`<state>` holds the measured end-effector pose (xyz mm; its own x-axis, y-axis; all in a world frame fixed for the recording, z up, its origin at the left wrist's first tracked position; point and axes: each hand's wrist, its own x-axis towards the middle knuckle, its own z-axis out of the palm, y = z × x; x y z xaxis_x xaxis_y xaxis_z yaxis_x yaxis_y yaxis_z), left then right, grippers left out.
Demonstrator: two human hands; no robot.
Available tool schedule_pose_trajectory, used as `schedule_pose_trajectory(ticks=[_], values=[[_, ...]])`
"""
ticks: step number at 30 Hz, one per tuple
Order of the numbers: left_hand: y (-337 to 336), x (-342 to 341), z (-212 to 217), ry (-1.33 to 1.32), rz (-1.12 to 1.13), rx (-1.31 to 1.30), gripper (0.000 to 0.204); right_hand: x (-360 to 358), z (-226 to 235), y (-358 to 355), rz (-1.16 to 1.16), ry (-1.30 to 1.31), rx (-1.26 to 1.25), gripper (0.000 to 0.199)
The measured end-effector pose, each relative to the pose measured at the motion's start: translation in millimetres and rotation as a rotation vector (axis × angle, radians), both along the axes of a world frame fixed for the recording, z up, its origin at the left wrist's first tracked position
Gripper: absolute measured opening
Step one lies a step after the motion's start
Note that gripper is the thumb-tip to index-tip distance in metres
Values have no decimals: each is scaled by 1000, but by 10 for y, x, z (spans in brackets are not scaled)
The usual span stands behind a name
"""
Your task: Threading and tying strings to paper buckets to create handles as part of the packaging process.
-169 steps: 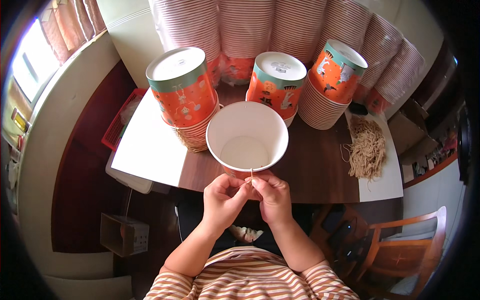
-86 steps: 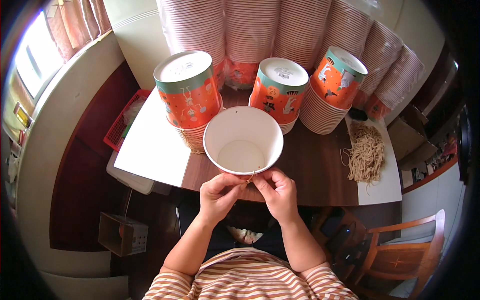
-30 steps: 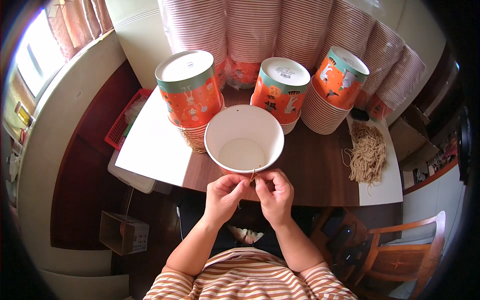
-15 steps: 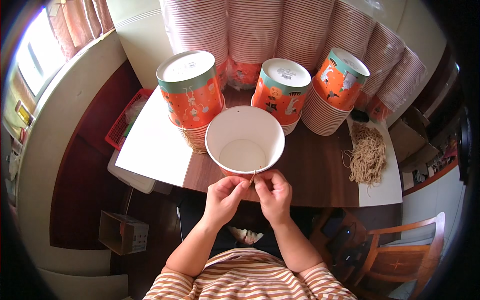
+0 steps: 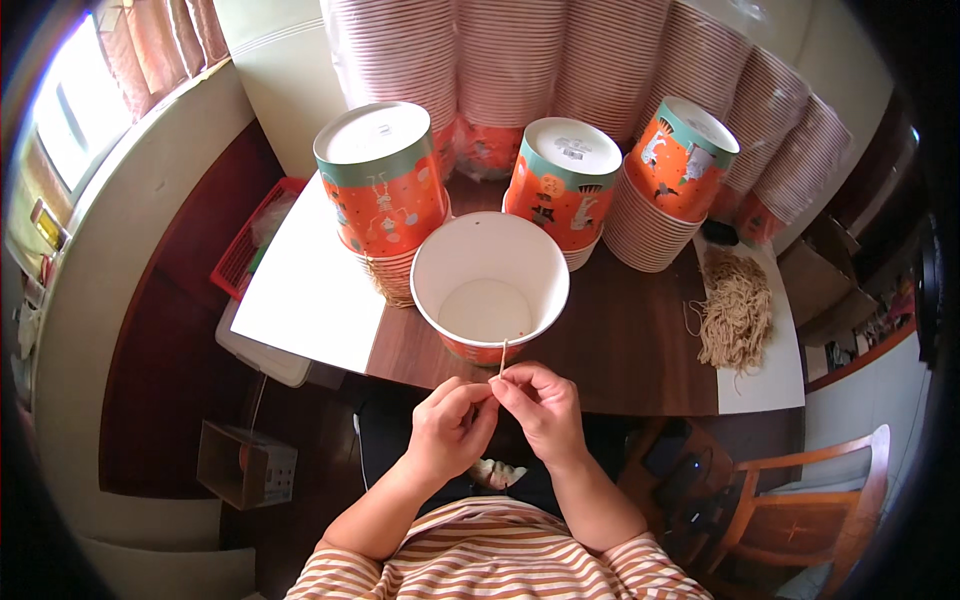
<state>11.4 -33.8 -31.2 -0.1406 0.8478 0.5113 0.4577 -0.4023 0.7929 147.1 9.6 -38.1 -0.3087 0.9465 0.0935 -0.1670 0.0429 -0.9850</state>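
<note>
An orange paper bucket (image 5: 490, 262) stands upright at the table's near edge, its white inside showing and a small hole in its far wall. A short beige cord (image 5: 505, 354) runs from the bucket's near rim down to my fingers. My left hand (image 5: 450, 425) and my right hand (image 5: 543, 405) meet just in front of the bucket, both closed in a pinch on the cord's end. The fingertips hide that end, so a knot there cannot be made out. To the right lies a loose bundle of beige cords (image 5: 737, 310).
Upside-down stacks of orange and green buckets stand behind: left stack (image 5: 383, 200), middle stack (image 5: 563, 195), right stack (image 5: 672, 180). Tall plastic-wrapped bucket stacks (image 5: 510, 60) line the back. A red basket (image 5: 240, 245) sits left, a wooden chair (image 5: 810, 500) lower right.
Both hands have drawn back from the bucket's rim toward me, and the cord now stretches visibly between rim and fingers. The bucket has stayed in place.
</note>
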Motion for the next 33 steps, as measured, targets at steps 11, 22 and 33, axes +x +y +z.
schedule_pose_trajectory(ticks=[11, 22, 33], values=[[106, 22, -182, 85, 63, 156, 17, -130, 48, 171, -191, 32, 52, 17], [174, 37, -373, 127, 59, 197, 18, -163, 157, 274, -330, -202, 239, 16], [242, 70, -374, 5, 88, 98, 16, -149, 59, 242, -268, -289, 273, 15]])
